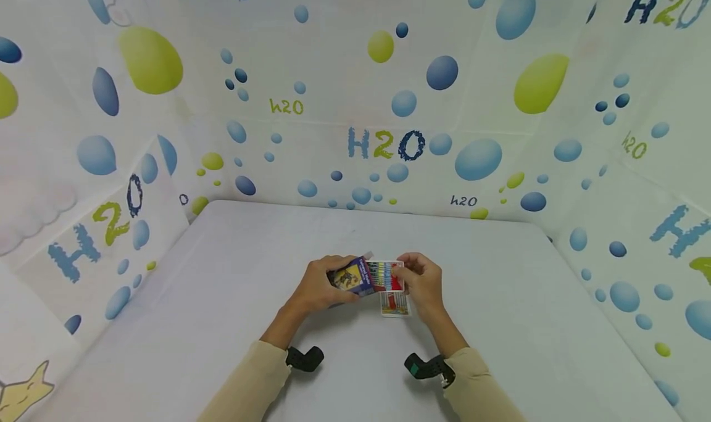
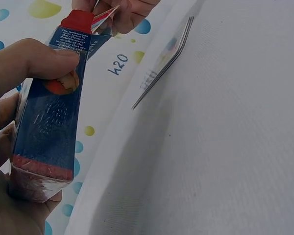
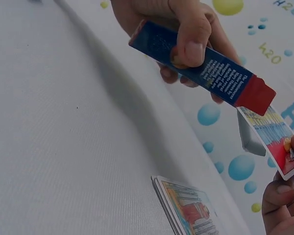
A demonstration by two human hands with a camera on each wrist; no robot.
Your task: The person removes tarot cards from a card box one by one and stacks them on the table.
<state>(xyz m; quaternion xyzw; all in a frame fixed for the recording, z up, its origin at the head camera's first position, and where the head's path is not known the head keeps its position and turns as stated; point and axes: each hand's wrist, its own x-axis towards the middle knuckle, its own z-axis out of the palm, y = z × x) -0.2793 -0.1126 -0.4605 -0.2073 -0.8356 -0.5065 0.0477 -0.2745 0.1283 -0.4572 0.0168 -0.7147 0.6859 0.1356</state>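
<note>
My left hand point(image 1: 319, 286) grips a dark blue card box point(image 1: 350, 277) with red ends, its thumb lying along the narrow printed side point(image 2: 51, 117). The box's red end flap point(image 3: 257, 95) stands out at the mouth. My right hand point(image 1: 426, 283) pinches an illustrated card point(image 3: 277, 137) at its outer edge. That card, red with rows of upright shapes, sticks partly out of the box; whether others lie behind it I cannot tell. Just below, on the table, rests a small stack of illustrated cards point(image 1: 395, 305), seen close in the right wrist view.
A white-covered table point(image 1: 222, 255) lies under both hands. Around it hang white sheets point(image 1: 333, 52) printed with blue and green drops and H2O lettering. Black wrist cameras point(image 1: 305, 359) sit on both forearms, over beige sleeves point(image 1: 244, 379).
</note>
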